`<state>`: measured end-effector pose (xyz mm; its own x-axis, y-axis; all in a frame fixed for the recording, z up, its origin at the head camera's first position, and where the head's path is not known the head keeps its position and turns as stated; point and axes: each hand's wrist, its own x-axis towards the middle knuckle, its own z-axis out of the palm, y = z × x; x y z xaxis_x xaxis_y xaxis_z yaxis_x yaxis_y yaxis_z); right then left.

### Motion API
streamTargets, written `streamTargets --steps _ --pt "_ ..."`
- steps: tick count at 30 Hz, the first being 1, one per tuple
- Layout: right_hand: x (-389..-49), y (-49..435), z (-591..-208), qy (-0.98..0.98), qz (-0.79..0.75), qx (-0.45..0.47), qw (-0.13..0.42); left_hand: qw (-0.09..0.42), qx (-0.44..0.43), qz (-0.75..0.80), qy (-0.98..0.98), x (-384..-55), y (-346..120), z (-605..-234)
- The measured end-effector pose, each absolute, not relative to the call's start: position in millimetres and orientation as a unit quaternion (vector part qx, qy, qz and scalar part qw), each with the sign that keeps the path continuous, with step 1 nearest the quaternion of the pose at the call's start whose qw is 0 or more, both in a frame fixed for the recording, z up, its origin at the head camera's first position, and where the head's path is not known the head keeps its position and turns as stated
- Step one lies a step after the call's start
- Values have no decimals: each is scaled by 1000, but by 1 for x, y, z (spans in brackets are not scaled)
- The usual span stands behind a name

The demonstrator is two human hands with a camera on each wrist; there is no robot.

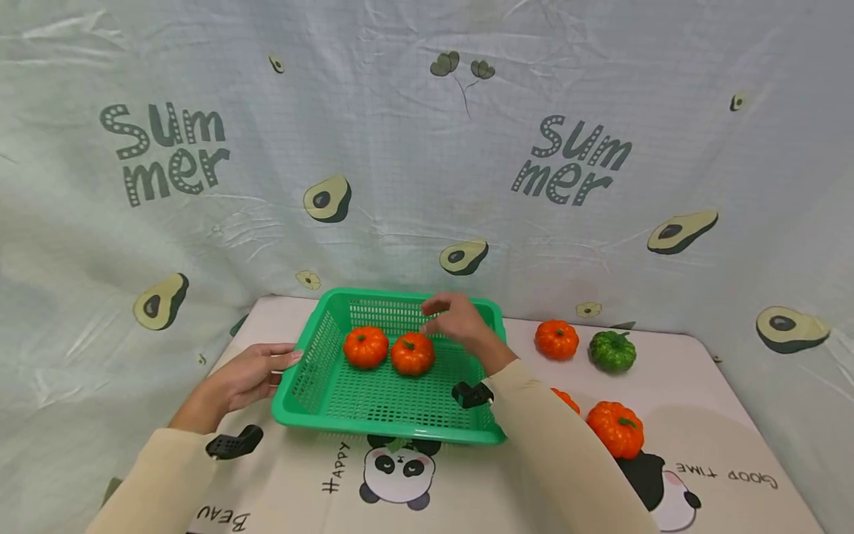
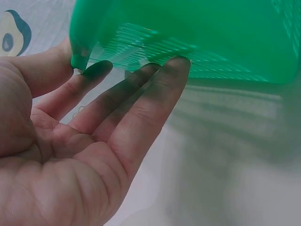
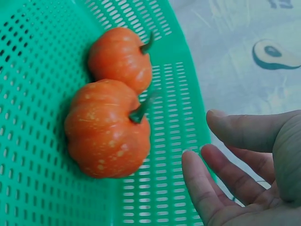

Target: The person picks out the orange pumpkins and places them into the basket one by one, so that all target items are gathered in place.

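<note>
A green plastic basket with slotted walls stands on the table, holding two small orange pumpkins. One pumpkin sits to the left and the other pumpkin touches or nearly touches its right side. My left hand holds the basket's left edge; in the left wrist view the thumb is at the rim and the fingers reach under it against the outer wall. Over the back right of the basket hovers my right hand, fingers loosely bent and apart, with nothing in it, close to the right-hand pumpkin.
Right of the basket lie an orange pumpkin, a green pumpkin and a larger orange pumpkin. Another orange one is partly hidden by the right sleeve. A printed curtain hangs behind the table.
</note>
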<state>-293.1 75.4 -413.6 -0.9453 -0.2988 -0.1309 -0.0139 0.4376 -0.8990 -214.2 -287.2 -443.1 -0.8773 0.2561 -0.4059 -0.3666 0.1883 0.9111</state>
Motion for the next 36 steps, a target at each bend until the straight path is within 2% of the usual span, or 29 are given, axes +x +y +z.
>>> streamTargets --steps 14,36 --pt "-295 96 -390 824 -543 -105 123 246 -43 640 727 -214 -287 -440" --pt "-299 149 -383 828 -546 -95 89 245 -43 644 724 -215 -288 -444"
